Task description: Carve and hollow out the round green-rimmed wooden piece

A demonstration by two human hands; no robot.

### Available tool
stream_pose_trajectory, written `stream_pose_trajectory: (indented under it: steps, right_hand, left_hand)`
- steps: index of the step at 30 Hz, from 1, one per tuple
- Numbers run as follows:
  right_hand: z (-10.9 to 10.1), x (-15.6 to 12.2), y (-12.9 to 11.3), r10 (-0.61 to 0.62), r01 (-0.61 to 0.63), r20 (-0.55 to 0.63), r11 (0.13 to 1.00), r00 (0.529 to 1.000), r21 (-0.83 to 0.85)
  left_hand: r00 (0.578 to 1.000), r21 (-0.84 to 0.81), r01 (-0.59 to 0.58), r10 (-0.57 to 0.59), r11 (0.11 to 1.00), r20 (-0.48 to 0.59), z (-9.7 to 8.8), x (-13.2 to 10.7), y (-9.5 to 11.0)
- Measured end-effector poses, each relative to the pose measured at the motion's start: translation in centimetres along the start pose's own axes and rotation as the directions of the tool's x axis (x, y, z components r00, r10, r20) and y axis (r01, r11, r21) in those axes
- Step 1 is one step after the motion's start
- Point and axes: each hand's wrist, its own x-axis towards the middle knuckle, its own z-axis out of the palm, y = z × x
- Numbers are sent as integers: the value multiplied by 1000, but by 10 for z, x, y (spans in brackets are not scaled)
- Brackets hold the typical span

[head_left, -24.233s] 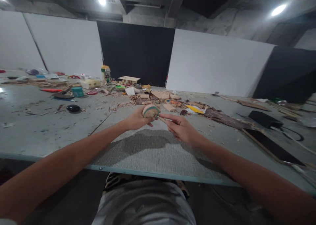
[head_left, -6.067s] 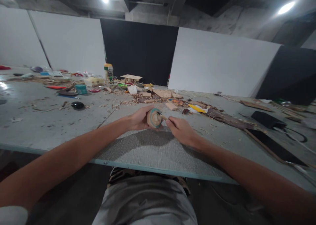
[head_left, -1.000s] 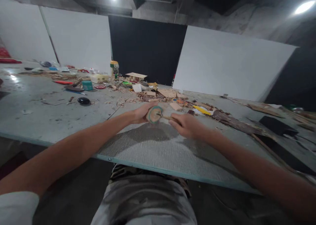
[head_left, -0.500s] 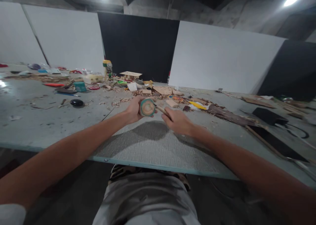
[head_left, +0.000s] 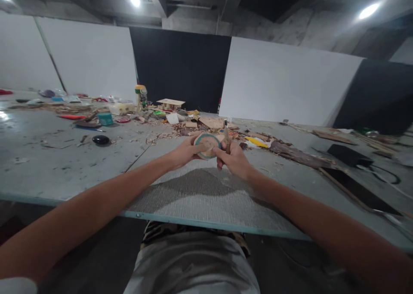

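Note:
My left hand [head_left: 184,152] is closed around a round wooden disc [head_left: 207,145] with a teal rim, held just above the grey table [head_left: 193,195]. The disc's flat pale face is turned towards me. My right hand [head_left: 232,159] is closed on a thin wooden-handled carving tool [head_left: 226,134], which stands upright beside the disc's right edge. Its fingers also touch the disc. Both hands meet over the middle of the table, in front of a litter of wood shavings.
Wood shavings, offcuts and a yellow object [head_left: 254,142] lie behind the hands. A black oval object [head_left: 100,140], a teal box [head_left: 105,119] and a yellow-capped jar [head_left: 140,96] stand to the left. Dark boards and a black case [head_left: 346,155] lie to the right. The table's near edge runs above my lap.
The disc has shifted a little right and lower, with its face now more towards me. The tool has swung from slanting against the disc to standing upright.

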Motion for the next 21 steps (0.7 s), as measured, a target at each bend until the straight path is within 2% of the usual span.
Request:
stream_pose_trajectory:
  steps: [5, 9, 12, 16, 21]
  right_hand:
    - [-1, 0, -1, 20, -24, -51, 996, 998, -84]
    - [-1, -1, 0, 1, -19, -96, 983, 995, -185]
    - [-5, 0, 4, -93, 64, -81, 948, 992, -311]
    - [-10, -1, 6, -271, 221, -26, 832, 962, -509]
    - [-9, -2, 1, -234, 208, 20, 819, 972, -535]
  left_hand:
    - [997, -44, 29, -26, 999, 69, -6, -2, 10]
    - [999, 5, 33, -33, 999, 0, -4, -1, 7]
    - [1000, 66, 23, -22, 998, -12, -3, -2, 3]
    - [1000, 69, 17, -16, 997, -25, -1, -3, -1]
    - [998, 35, 65, -65, 997, -26, -3, -1, -4]
